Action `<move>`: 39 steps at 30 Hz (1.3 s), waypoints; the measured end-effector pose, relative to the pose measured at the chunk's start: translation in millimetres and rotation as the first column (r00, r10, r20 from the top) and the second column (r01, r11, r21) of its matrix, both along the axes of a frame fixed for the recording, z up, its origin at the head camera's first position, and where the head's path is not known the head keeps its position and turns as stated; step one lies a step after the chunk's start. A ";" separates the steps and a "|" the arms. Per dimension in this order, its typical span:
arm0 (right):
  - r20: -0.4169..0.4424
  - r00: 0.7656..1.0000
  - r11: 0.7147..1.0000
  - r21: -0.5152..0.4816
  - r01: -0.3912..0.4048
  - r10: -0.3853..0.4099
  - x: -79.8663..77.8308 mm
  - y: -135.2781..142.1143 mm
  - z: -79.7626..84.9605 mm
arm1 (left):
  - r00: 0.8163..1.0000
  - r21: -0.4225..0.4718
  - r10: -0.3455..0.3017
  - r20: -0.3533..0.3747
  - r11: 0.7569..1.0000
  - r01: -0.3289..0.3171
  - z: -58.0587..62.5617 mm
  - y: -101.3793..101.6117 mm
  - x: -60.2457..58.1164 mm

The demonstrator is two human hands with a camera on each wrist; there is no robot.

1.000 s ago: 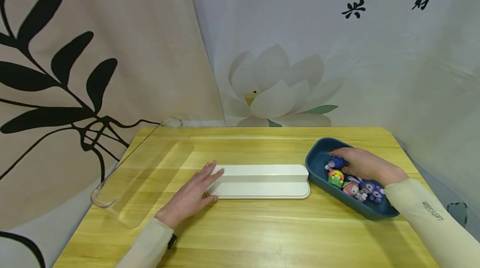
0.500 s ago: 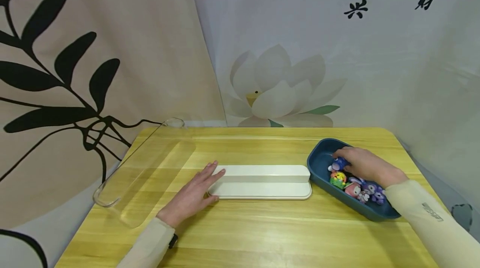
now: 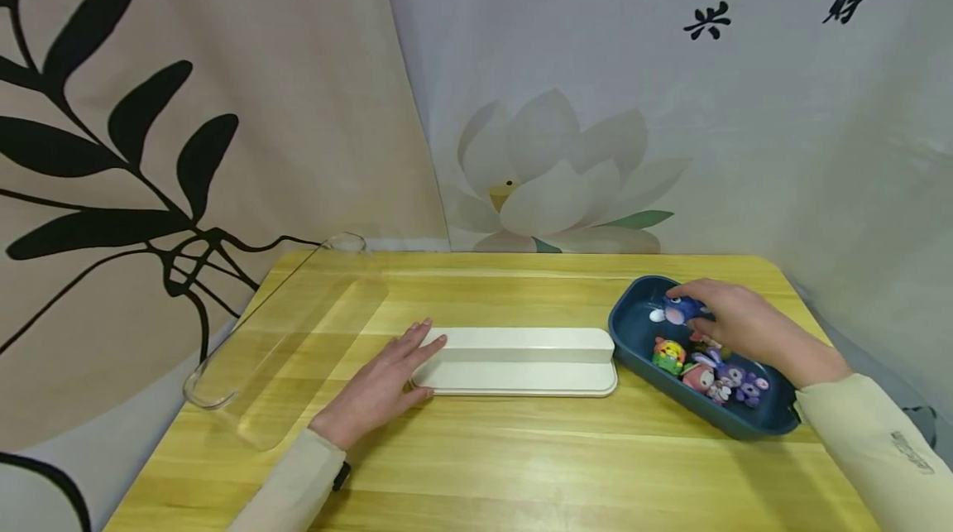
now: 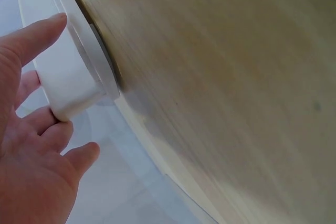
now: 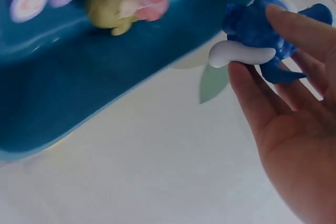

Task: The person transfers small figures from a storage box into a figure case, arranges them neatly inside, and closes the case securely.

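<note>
My left hand (image 3: 375,395) rests against the left end of a white stepped base (image 3: 514,362), fingers spread. In the left wrist view, its thumb lies over the base's edge (image 4: 73,66) and fingertips touch the end. My right hand (image 3: 752,329) pinches a blue toy figurine (image 3: 679,310) with white parts, held up over the dark blue bin (image 3: 633,321). The right wrist view shows the figurine (image 5: 254,30) between thumb and fingers. Still in the bin are a yellow-and-green figurine (image 3: 668,356), a pink one (image 3: 698,376), purple ones (image 3: 748,390) and one partly hidden by the hand.
A clear plastic cover (image 3: 298,350) stands at the left side of the wooden table (image 3: 521,466). The bin lies slanted against the base's right end. Printed cloth (image 3: 566,168) hangs behind the table.
My right hand has lifted the blue figurine up from the other figurines and shifted slightly right. This uncovers another figurine below. The left hand stays in place on the base.
</note>
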State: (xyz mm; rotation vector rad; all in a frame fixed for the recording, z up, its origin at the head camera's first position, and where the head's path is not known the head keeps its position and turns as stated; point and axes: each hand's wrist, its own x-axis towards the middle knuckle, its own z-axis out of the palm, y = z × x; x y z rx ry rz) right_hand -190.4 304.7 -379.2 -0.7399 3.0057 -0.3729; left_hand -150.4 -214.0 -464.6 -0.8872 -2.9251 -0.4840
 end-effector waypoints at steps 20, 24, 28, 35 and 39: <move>-0.050 0.999 0.959 -0.282 -0.003 -0.011 36.7 -38.1 16.1 | 1.000 0.001 0.008 -0.009 1.000 -0.008 -1.3 -1.0 0.0; 0.025 0.999 0.931 -0.363 0.038 -0.031 44.6 -48.2 14.7 | 1.000 0.009 0.007 -0.009 1.000 -0.007 -1.2 -0.5 0.1; 0.145 0.989 0.889 -0.447 0.101 -0.040 49.9 -57.7 11.7 | 1.000 0.007 0.006 -0.018 1.000 -0.006 -1.0 -0.2 0.6; 0.147 0.989 0.852 -0.515 0.095 -0.021 52.2 -74.7 2.1 | 1.000 0.007 0.004 -0.015 1.000 -0.004 -0.1 -0.7 1.4; 0.174 0.985 0.841 -0.530 0.110 -0.020 53.3 -83.4 -1.9 | 1.000 0.011 0.000 -0.012 1.000 0.000 -0.2 -1.0 1.3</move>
